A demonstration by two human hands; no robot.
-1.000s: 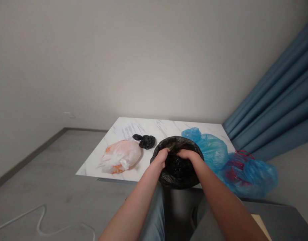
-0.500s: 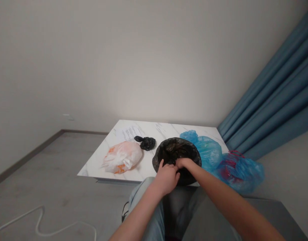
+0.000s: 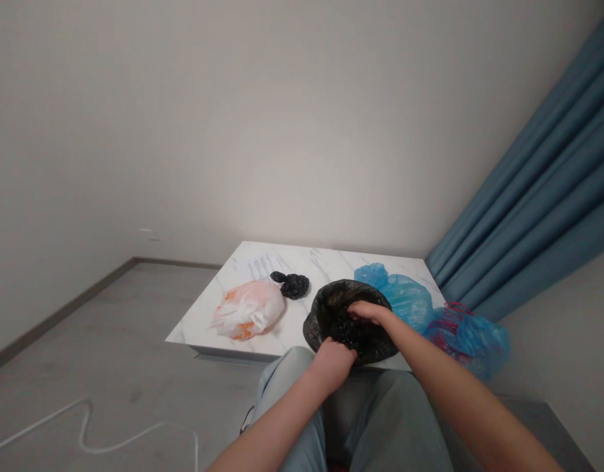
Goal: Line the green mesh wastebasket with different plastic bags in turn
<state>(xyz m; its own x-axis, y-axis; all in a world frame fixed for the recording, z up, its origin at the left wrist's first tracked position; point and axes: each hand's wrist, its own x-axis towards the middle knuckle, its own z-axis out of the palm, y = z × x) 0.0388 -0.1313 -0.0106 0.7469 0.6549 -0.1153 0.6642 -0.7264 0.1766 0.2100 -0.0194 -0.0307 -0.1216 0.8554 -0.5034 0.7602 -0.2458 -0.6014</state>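
Note:
A black plastic bag (image 3: 313,328) stands at the table's front edge with its wide mouth facing up, its rim spread in a round shape. My left hand (image 3: 335,359) is closed on the near rim of this bag. Inside the mouth, my right hand (image 3: 368,311) has its fingers curled together, and what they hold is too dark to make out. Crumpled black film shows between the two hands. A small knotted black bag (image 3: 295,286) lies to the left, behind a white bag with orange print (image 3: 253,308).
A blue bag (image 3: 410,301) rests right of the black one on the marble-patterned table (image 3: 326,259). Another blue bag with red in it (image 3: 479,341) sits past the table's right side. A printed sheet (image 3: 260,267), a blue curtain (image 3: 532,196) and a white cable (image 3: 130,439) are around.
My hands have moved apart: the right one further up inside the bag's mouth, the left one down at the near rim. The view has shifted slightly.

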